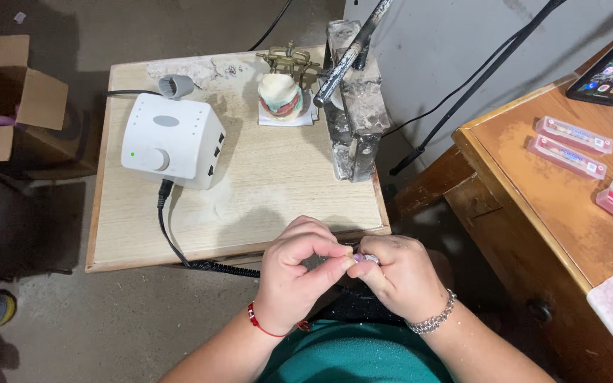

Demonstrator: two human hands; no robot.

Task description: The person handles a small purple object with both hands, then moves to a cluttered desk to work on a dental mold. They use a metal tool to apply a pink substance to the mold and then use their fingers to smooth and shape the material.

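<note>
Bare grey concrete floor (pixel 143 28), dusty and stained. A small pale wooden table (pixel 278 191) stands in the middle, its top powdered white toward the far edge. To its right, a brown wooden desk (pixel 533 191), apart from the table. Grey wall (pixel 448 50) behind. Open cardboard box (pixel 8 99) at left.

— What are the hands doing?
— The left hand (pixel 298 273) and right hand (pixel 400 273) are meeting at the near edge of the surface (pixel 278 191), pinching a small object (pixel 365 259) between their fingertips.
— And farther back?
— A white control box (pixel 172 140) is sitting left, a dental cast (pixel 281 98) behind it.
</note>
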